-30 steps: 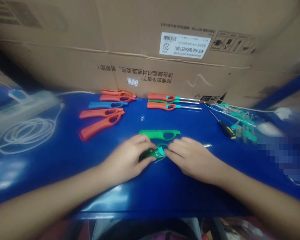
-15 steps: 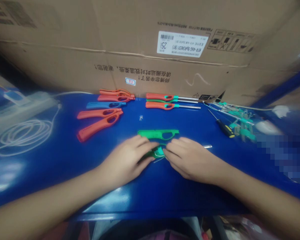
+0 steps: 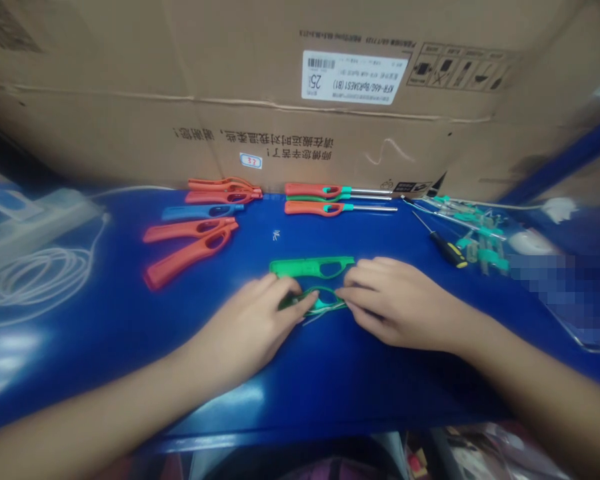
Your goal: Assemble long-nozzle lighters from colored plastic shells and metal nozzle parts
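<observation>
A green lighter shell half with a teal trigger part [image 3: 321,301] lies on the blue table [image 3: 340,373]. My left hand [image 3: 253,327] rests on its left end, fingers pressed down on it. From the right, my right hand [image 3: 397,300] pinches the same piece. Just behind them lies a second green shell half [image 3: 311,267], untouched.
Orange and blue shell halves [image 3: 190,240] lie at the back left. Assembled long lighters [image 3: 337,199] lie by a big cardboard box [image 3: 300,100]. A screwdriver [image 3: 443,243] and teal-tipped metal tubes [image 3: 475,233] are at the right. A white coiled cable [image 3: 30,280] is at the left.
The camera view has shifted slightly. My hands have spread a little apart along the green piece, so more of its teal trigger shows between them.
</observation>
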Action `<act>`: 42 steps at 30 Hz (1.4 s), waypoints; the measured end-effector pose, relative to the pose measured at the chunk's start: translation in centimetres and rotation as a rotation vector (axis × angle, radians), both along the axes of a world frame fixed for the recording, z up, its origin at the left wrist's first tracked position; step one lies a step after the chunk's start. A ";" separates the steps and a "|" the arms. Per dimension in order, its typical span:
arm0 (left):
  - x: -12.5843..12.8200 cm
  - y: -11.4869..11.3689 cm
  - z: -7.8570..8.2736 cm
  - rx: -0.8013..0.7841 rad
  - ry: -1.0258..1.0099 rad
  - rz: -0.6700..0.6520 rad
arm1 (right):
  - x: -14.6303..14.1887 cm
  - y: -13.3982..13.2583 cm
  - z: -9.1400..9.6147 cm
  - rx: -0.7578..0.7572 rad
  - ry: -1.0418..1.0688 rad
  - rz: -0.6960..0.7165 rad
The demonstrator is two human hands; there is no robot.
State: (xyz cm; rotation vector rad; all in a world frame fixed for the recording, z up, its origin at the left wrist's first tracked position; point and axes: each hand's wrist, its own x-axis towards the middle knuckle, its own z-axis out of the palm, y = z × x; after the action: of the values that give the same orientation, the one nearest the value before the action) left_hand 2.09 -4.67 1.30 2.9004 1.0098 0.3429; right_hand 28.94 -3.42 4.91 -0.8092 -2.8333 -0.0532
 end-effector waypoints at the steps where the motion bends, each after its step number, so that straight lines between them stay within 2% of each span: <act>1: 0.0 0.0 0.0 0.008 0.014 -0.001 | -0.1 0.0 0.0 -0.008 -0.009 0.010; 10: -0.2 -0.1 0.2 -0.002 0.054 0.001 | -0.2 -0.1 -0.4 -0.020 0.010 0.060; 17: -0.1 0.0 0.4 -0.048 -0.019 0.003 | -0.4 -0.5 -0.3 -0.192 -0.048 0.086; 22: 0.0 0.1 0.5 -0.062 -0.070 0.001 | -0.4 -0.4 -0.3 -0.248 -0.069 0.081; 30: 0.1 0.1 0.7 -0.052 -0.027 -0.007 | -0.1 -0.5 0.0 -0.226 -0.062 0.083; 33: 0.1 0.2 0.8 -0.062 -0.022 -0.007 | 0.5 0.3 0.2 -0.174 0.023 0.067; 35: 0.0 0.2 0.7 -0.070 -0.036 -0.008 | 1.4 1.3 0.3 -0.071 0.092 -0.030; 37: -0.1 0.3 0.6 -0.082 -0.053 -0.011 | 2.6 2.6 0.4 0.061 0.089 -0.203; 39: -0.3 0.4 0.6 -0.092 -0.062 -0.018 | 3.7 3.7 0.4 0.131 0.003 -0.439; 42: -0.7 0.2 0.6 -0.094 -0.050 -0.024 | 4.6 4.9 0.2 0.064 -0.107 -0.845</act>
State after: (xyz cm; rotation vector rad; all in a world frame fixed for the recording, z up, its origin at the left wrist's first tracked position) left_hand 1.39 -4.42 1.89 2.8038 0.9562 0.3548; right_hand 33.57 1.50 5.07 -1.9517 -2.3391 -0.3063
